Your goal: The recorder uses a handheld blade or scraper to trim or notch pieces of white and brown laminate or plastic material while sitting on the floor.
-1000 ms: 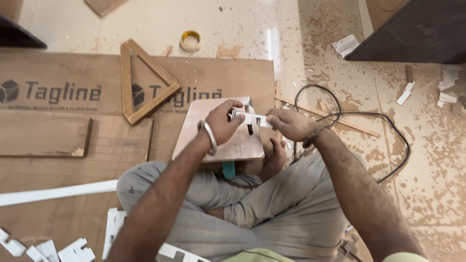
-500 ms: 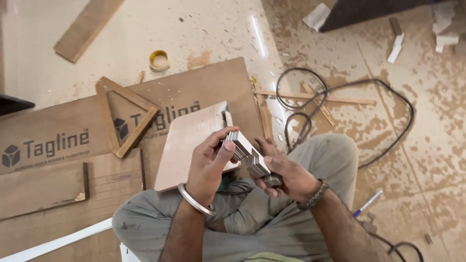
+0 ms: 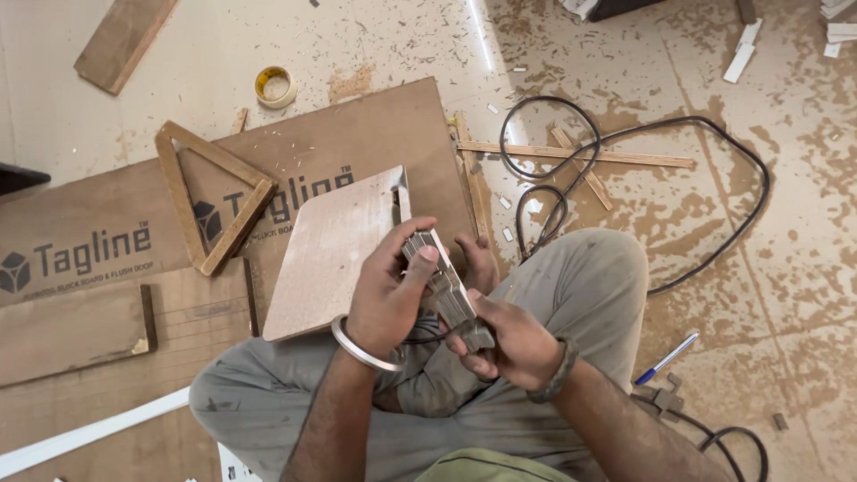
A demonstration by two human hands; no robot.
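A large brown board lies flat on the dusty floor, with a wooden triangle frame resting on it. A smaller pale board with rounded corners leans across the seated person's knee. A black cable loops over the floor to the right, crossing thin wood strips. Above their lap, the left hand grips the upper end of a stack of thin grey strips, fingers curled around it. The right hand closes on the lower end. A tape roll and a blue pen lie well apart.
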